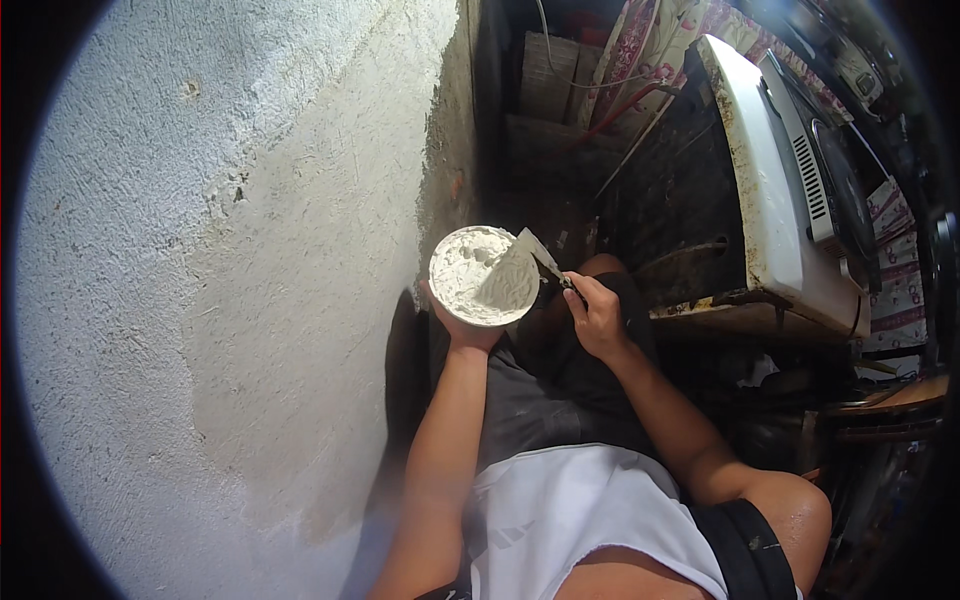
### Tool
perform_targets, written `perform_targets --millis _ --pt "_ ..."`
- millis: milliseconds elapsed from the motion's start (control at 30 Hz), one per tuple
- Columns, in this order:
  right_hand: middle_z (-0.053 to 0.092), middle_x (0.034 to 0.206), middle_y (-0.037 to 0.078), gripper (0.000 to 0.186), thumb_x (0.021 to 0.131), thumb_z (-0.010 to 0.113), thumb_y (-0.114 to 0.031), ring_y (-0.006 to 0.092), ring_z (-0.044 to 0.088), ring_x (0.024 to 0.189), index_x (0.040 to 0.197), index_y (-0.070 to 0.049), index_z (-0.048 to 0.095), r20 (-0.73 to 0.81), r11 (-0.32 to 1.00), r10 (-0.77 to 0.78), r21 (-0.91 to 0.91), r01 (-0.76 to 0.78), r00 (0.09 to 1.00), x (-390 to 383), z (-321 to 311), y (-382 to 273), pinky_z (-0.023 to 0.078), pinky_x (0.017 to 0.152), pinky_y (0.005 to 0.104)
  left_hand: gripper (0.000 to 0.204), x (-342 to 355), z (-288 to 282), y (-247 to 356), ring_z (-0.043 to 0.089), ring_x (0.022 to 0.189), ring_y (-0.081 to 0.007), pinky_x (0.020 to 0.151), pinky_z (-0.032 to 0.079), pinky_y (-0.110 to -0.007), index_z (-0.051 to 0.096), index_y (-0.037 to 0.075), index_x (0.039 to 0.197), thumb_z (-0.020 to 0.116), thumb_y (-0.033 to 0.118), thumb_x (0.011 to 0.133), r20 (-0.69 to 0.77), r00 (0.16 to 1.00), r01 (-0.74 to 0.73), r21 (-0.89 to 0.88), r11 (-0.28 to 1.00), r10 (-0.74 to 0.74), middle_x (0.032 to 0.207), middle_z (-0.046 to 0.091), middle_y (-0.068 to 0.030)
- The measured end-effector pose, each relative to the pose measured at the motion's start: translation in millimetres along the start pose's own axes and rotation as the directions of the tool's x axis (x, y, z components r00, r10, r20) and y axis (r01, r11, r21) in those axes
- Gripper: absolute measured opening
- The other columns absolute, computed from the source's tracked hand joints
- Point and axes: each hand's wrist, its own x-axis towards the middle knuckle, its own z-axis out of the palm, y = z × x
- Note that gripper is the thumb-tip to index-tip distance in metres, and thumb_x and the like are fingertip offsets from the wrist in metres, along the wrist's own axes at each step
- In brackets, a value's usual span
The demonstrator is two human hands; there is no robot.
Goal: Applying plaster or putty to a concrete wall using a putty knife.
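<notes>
My left hand (466, 328) grips a round white tub (490, 322) from below and the side, its fingers mostly hidden under it. Thick off-white paste (465, 275), like wall putty, fills the tub, with a rough, dented surface. In my right hand (598, 315) is a putty knife (540, 255), its fingers closed round the handle. The blade reaches over the tub's right rim and its flat end looks coated with paste. Close by on the left stands a wall (300, 300) with a smooth beige patch in rougher white paint.
A rusty-edged white stove (750, 150) with a dark side stands to the right. Patterned cloth (690, 25) hangs behind it. A thin pale hose (555, 60) and a red one (625, 105) run at the back. Wooden and dark items (900, 400) crowd the lower right.
</notes>
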Motion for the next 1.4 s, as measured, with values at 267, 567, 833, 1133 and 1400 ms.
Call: perform_targets --millis 267,567,833,1133,1400 --pt "0.071 0.103 0.021 0.023 0.096 0.066 -0.002 0.0384 0.071 0.094 0.119 0.004 0.067 0.019 1.000 0.006 -0.020 -0.006 1.000 0.3 2.1 0.1 0.055 0.081 0.0397 0.103 -2.8 4.0 1.1 0.044 0.145 -0.0381 0.118 0.036 -0.059 0.044 0.017 0.157 0.038 0.091 0.086 -0.022 1.000 -0.020 0.001 1.000 0.020 0.161 0.044 -0.0118" --pt "0.070 0.100 0.022 0.020 0.096 0.066 -0.003 0.0400 0.070 0.093 0.116 0.003 0.068 0.030 0.998 0.034 -0.051 -0.032 0.999 -0.6 5.4 4.0 0.055 0.080 0.0419 0.103 -4.1 5.5 2.6 0.042 0.146 -0.0383 0.120 0.035 -0.059 0.042 0.017 0.158 0.038 0.091 0.087 -0.009 1.000 -0.027 0.004 1.000 0.027 0.162 0.043 -0.0120" --pt "0.070 0.099 0.022 0.021 0.096 0.066 -0.002 0.0404 0.070 0.091 0.116 0.003 0.068 -0.001 0.998 0.007 -0.068 -0.008 1.000 -4.5 10.8 15.2 0.055 0.078 0.0427 0.101 -6.5 6.7 1.6 0.040 0.148 -0.0382 0.120 0.034 -0.060 0.041 0.018 0.159 0.039 0.089 0.088 0.037 0.999 -0.002 -0.021 1.000 0.002 0.163 0.041 -0.0114" --pt "0.071 0.097 0.022 0.020 0.095 0.067 -0.003 0.0397 0.071 0.090 0.115 0.002 0.069 0.052 0.993 0.101 -0.064 -0.097 0.994 -5.7 14.1 18.1 0.055 0.077 0.0411 0.098 -9.5 6.0 3.8 0.041 0.147 -0.0396 0.120 0.035 -0.061 0.040 0.018 0.160 0.041 0.087 0.090 0.056 0.997 -0.048 -0.017 0.999 0.049 0.163 0.040 -0.0135" --pt "0.074 0.102 0.021 0.025 0.098 0.065 -0.005 0.0307 0.074 0.093 0.120 0.005 0.068 -0.044 0.970 0.208 0.137 -0.200 0.977 -3.2 13.1 26.1 0.056 0.081 0.0366 0.099 -11.4 9.4 7.6 0.040 0.147 -0.0402 0.120 0.034 -0.062 0.039 0.019 0.160 0.035 0.088 0.090 0.009 1.000 -0.011 -0.035 0.999 0.011 0.164 0.039 -0.0132"
